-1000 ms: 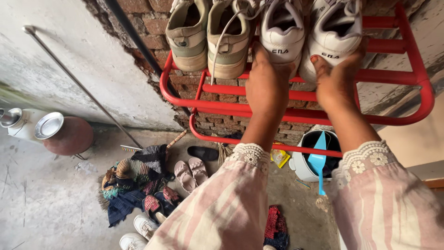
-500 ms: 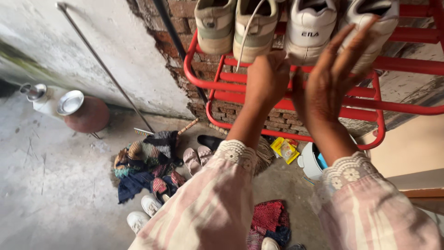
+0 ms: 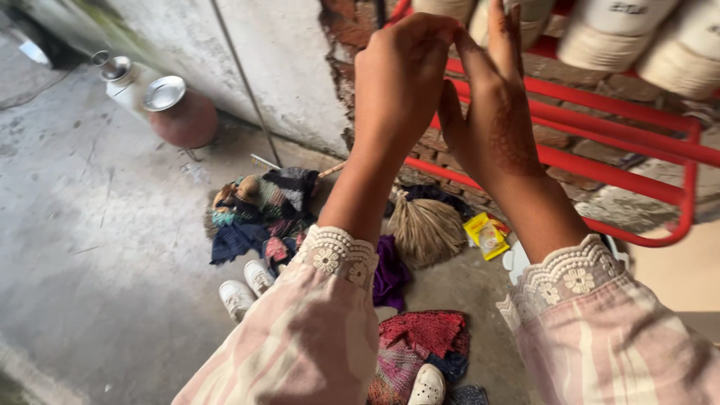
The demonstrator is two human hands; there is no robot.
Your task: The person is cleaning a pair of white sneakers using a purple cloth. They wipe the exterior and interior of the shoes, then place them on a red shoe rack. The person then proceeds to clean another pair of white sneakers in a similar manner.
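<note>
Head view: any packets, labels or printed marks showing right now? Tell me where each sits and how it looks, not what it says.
Yellow packet: flat on the floor below the red rack, beside the broom head; roughly rectangular, yellow with a pale picture patch.
Heel mark: dark print on the back of a white shoe on the rack, top right, blurred.
No signs or screens in view.

Both hands raised before red metal rack (image 3: 600,124). Left hand (image 3: 401,75) loosely curled, back toward camera; right hand (image 3: 495,112) flat, fingers up, palm toward the left, fingertips apparently touching. Neither holds anything. Pale shoe heels (image 3: 615,37) rest on the top rail, blurred. Floor below: cloth heap (image 3: 259,210), straw broom head (image 3: 427,229), white sneakers (image 3: 247,289), clay pot (image 3: 184,116) by the wall.
</note>
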